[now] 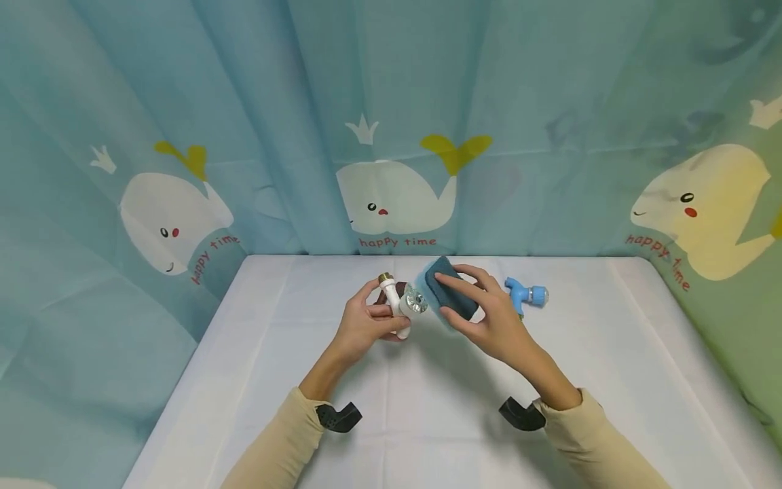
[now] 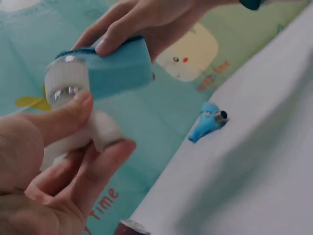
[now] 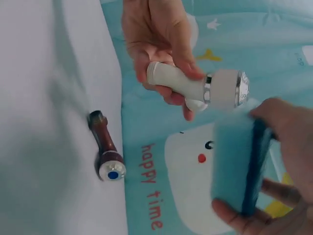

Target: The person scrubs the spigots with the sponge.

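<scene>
My left hand [image 1: 359, 327] grips a white tap [image 1: 392, 293] above the table, thumb and fingers round its body. The tap has a brass threaded end and a round knob with a clear faceted face, which points to the right. My right hand [image 1: 499, 324] holds a blue sponge [image 2: 117, 68] by its edges. Its darker scouring side lies toward the right palm and its pale blue side faces the tap knob. In the right wrist view, the sponge's top edge is right by the knob [image 3: 227, 88]. The fingers partly hide the tap's lower end.
A blue tap [image 1: 519, 293] lies on the white table [image 1: 427, 435], to the right behind my right hand. Another tap, dark brown [image 3: 103, 137] with a blue-centred knob, lies near the back edge, mostly behind my left hand in the head view. Whale-printed curtains [image 1: 403, 81] surround the table.
</scene>
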`<state>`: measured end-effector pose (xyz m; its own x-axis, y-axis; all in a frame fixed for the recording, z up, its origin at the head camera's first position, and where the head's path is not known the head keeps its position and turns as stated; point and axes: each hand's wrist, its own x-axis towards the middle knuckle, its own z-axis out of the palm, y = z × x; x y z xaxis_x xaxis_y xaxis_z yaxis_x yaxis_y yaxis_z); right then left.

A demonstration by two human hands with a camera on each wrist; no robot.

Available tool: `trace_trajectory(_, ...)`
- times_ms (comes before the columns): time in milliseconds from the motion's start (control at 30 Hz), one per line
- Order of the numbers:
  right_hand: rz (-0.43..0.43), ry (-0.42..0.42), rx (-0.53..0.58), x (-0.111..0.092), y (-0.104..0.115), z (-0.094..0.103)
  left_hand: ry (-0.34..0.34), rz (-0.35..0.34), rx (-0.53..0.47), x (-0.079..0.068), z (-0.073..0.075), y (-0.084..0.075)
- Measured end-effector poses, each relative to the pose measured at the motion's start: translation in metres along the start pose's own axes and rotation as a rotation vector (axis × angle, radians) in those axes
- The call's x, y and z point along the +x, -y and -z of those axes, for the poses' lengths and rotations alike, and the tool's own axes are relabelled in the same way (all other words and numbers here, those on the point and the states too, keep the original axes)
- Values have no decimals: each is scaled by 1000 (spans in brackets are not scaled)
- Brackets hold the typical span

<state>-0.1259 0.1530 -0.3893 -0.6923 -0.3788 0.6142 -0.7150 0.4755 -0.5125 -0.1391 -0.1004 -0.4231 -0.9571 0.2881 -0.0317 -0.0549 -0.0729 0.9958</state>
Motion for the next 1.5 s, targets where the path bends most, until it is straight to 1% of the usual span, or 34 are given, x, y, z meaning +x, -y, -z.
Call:
trace_trajectory(100,29,1,18,-2,0,-1,-4,11,-32,0,-1,0)
trace_trajectory(200,49,-23,-17,-1,0,-2,5,13,-56,1,-2,0)
trace_trajectory(267,50,-40,-31,0,1,-1,8,21,-52,1,-2,0)
trace_trajectory(300,59,-33,-33,0,3,0,10,20,-42,1,-2,0)
trace_trajectory(367,81,9,-37,1,6,2,12,7,-6,0,-2,0)
trace_trajectory(467,98,73,-80,5,8,6,6,-16,34,-1,-1,-3)
trace_trajectory(533,83,69,-117,7,7,10,0,-6,37,-2,-1,-3)
trace_trajectory(567,72,60,-116,7,6,10,-8,4,28,-1,-1,-3)
trace_trajectory(633,60,52,-89,5,5,10,-11,29,-25,-1,-2,-2)
trace_trajectory(700,44,45,-46,3,4,8,1,37,-96,-1,-3,0)
trace_trajectory(800,19,22,-43,0,-4,5,17,25,-200,0,-4,2)
trace_trajectory(867,-16,1,-44,-2,-10,5,24,9,-233,0,-5,3)
trace_trajectory(933,-49,2,-32,-4,-14,7,15,-8,-250,0,-7,4)
trace_trajectory(1067,-126,31,26,-10,-15,11,42,-58,-255,-2,-8,2)
trace_trajectory(1167,-172,49,44,-16,-16,14,88,-103,-254,-3,-10,1)
trace_trajectory(1300,-196,69,64,-24,-17,19,153,-135,-311,-5,-13,-1)
trace_trajectory(1400,-202,76,69,-29,-19,21,179,-122,-350,-7,-14,-3)
trace_trajectory(1500,-215,74,63,-34,-23,24,180,-77,-349,-7,-14,-3)
